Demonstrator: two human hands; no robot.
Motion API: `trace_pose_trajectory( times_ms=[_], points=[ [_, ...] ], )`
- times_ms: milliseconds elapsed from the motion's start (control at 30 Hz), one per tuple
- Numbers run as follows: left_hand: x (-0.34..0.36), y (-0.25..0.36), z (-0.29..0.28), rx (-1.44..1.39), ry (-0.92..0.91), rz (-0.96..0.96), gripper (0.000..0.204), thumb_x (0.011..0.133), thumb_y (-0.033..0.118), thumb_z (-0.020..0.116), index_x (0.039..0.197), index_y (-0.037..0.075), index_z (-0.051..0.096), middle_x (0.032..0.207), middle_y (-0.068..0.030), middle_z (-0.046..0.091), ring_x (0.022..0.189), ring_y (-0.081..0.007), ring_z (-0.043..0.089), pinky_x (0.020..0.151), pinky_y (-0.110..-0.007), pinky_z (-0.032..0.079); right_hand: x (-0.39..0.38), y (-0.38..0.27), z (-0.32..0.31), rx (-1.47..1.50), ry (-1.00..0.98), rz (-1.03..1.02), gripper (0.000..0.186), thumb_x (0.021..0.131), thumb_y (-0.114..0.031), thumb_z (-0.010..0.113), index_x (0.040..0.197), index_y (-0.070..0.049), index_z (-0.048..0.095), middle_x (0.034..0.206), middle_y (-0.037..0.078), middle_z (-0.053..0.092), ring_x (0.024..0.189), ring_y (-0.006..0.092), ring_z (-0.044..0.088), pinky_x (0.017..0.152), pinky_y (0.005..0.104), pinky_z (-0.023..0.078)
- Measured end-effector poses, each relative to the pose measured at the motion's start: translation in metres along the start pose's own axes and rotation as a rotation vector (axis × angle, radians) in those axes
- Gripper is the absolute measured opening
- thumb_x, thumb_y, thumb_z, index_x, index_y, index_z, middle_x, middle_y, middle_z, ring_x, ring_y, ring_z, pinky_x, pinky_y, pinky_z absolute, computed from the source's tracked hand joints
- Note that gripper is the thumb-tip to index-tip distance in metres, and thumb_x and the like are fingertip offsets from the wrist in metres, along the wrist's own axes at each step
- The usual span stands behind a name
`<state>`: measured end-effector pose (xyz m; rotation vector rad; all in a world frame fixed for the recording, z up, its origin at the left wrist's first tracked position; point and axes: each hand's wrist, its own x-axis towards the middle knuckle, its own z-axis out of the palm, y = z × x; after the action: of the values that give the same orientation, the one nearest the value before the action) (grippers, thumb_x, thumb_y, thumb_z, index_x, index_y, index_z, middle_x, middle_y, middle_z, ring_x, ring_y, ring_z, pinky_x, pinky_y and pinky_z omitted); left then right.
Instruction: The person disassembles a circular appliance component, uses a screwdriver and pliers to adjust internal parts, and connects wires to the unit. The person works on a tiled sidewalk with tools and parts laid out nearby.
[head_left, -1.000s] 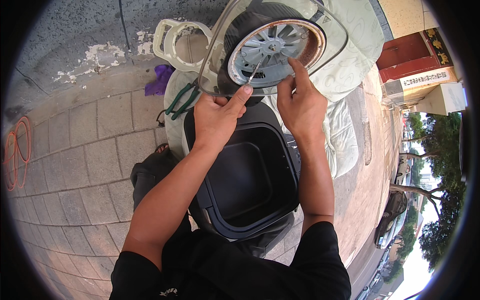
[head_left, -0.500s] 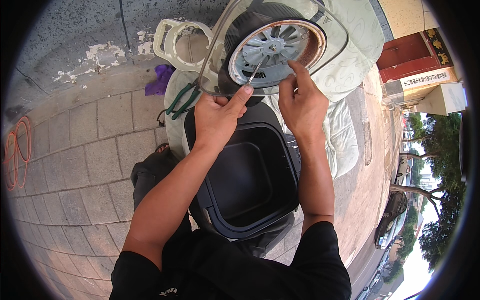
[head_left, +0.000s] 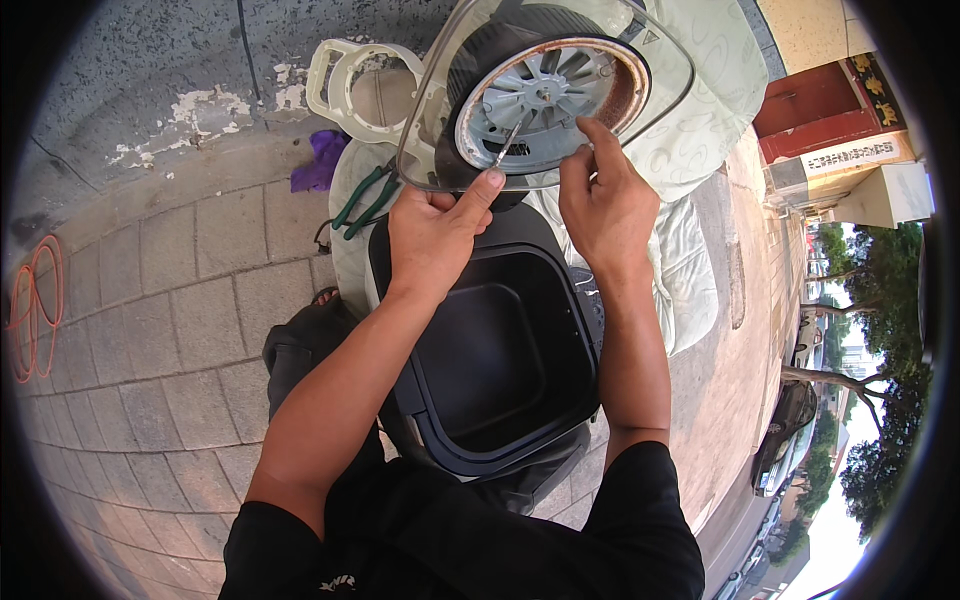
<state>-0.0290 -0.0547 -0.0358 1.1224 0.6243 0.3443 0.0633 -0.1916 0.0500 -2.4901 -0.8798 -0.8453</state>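
A round metal housing (head_left: 470,155) with a rust-stained rim and a pale metal fan (head_left: 545,95) inside faces me at the top centre. A rounded clear cover with a dark edge (head_left: 694,85) surrounds it. My left hand (head_left: 430,235) is closed at the housing's lower edge, thumb and forefinger pinching a thin metal rod (head_left: 510,145) that slants up toward the fan. At the lower right of the rim is my right hand (head_left: 610,210), its forefinger stretched over the edge, thumb apart, other fingers curled; nothing shows in it. Below both hands sits a black square basket (head_left: 490,360).
Green-handled pliers (head_left: 365,200) and a purple cloth (head_left: 320,160) lie left of the housing, near a cream plastic ring frame (head_left: 322,80). Pale patterned fabric (head_left: 690,270) spreads underneath. An orange cord (head_left: 55,300) lies on the paving at far left; parked cars (head_left: 785,430) stand far right.
The housing and fan have shifted very slightly left. Both hands keep nearly the same pose and place.
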Motion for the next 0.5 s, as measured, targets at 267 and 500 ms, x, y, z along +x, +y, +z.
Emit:
trace_pose_trajectory(
  times_ms=[267, 500],
  points=[
    [-0.001, 0.0012, -0.0001, -0.006, -0.007, 0.001, 0.059, 0.084, 0.048, 0.096, 0.091, 0.0, 0.062, 0.078, -0.0125, 0.074, 0.072, -0.0187, 0.077, 0.068, -0.029, 0.06, -0.0019, -0.0029, -0.0001, 0.025, -0.037, -0.015, 0.03, 0.093, -0.01, 0.069, 0.123, -0.009, 0.075, 0.096, 0.014, 0.08, 0.077, 0.0338, 0.078, 0.066, 0.0431, 0.061],
    [-0.0003, 0.0003, -0.0004, -0.008, 0.001, 0.008, 0.06, 0.084, 0.049, 0.096, 0.088, 0.001, 0.061, 0.078, -0.0147, 0.075, 0.071, -0.0183, 0.077, 0.066, -0.027, 0.058, -0.0029, -0.0042, 0.0035, 0.045, -0.067, -0.026, 0.033, 0.093, -0.011, 0.069, 0.126, -0.009, 0.075, 0.095, 0.014, 0.08, 0.078, 0.0337, 0.078, 0.068, 0.0434, 0.061]
  ],
)
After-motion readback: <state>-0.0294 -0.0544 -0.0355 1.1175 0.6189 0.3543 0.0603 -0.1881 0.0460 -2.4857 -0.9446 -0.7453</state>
